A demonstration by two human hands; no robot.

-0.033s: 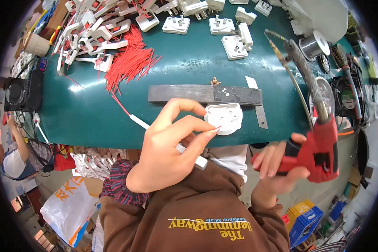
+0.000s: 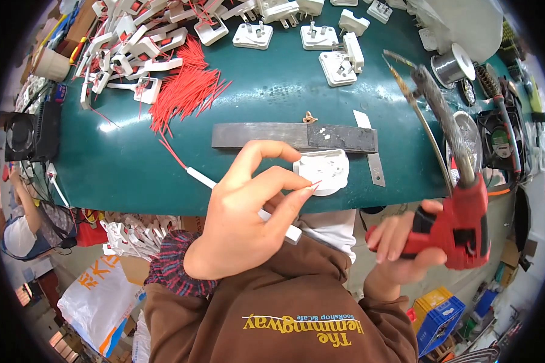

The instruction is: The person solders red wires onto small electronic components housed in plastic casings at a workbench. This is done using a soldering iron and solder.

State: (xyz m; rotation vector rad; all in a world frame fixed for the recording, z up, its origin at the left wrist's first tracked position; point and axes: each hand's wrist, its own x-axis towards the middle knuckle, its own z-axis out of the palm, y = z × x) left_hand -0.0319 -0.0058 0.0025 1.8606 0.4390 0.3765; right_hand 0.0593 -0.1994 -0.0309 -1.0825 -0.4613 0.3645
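My left hand [image 2: 248, 212] is closed in a pinch, thumb against forefinger, with the short tip of a red wire [image 2: 316, 183] sticking out between them. Just past the fingertips a white plastic plug housing [image 2: 333, 166] lies hollow side up on the bench's near edge. A slim white plastic bar [image 2: 201, 178] runs under the left hand, and its other end shows below the palm; whether the fingers also grip it is hidden. My right hand [image 2: 406, 239] is wrapped round the handle of a red soldering gun [image 2: 463, 224], its barrel pointing away over the bench.
A dark metal bar [image 2: 260, 135] and a blade [image 2: 376, 169] lie beyond the housing. Red cut wires [image 2: 191, 91] are heaped at far left beside piled white plug parts [image 2: 145, 45]. More plugs [image 2: 319, 36] stand at the back; a solder spool [image 2: 454, 65] sits at right.
The soldering gun and my right hand have shifted very slightly down and to the right. My left hand keeps its pinch on the red wire.
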